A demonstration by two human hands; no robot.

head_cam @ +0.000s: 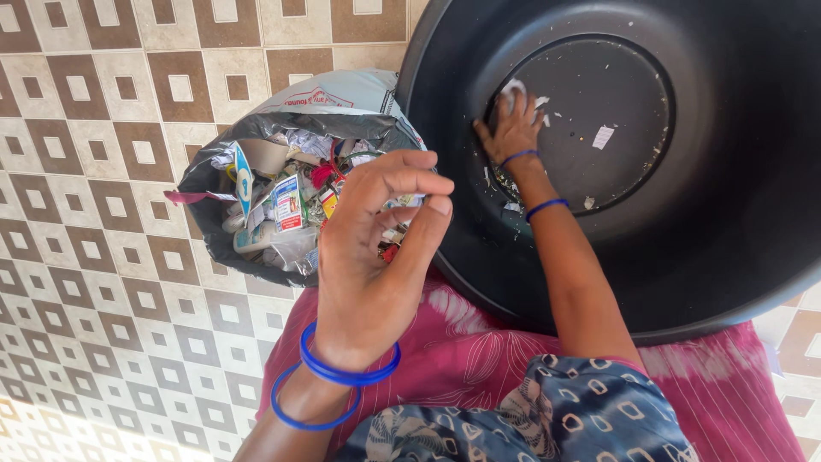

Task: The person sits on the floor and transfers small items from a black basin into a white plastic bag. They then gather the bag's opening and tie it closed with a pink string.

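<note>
My right hand [511, 130] reaches into a large black plastic bin [727, 214] tipped toward me. Its fingers curl around a white paper scrap [511, 87] on the bin's round bottom. More small paper bits [603, 137] lie scattered there. My left hand [376, 248] hovers in the foreground over a grey plastic bag [205, 184], fingers bent and apart, with nothing in them. The bag is stuffed with wrappers and crumpled paper [286, 205]. Blue bangles [342, 376] ring both wrists.
The bag and bin stand side by side on a floor of brown and cream patterned tiles [103, 171]. My lap, in pink cloth [479, 342] and a blue patterned fabric [547, 411], fills the lower edge under the bin's rim.
</note>
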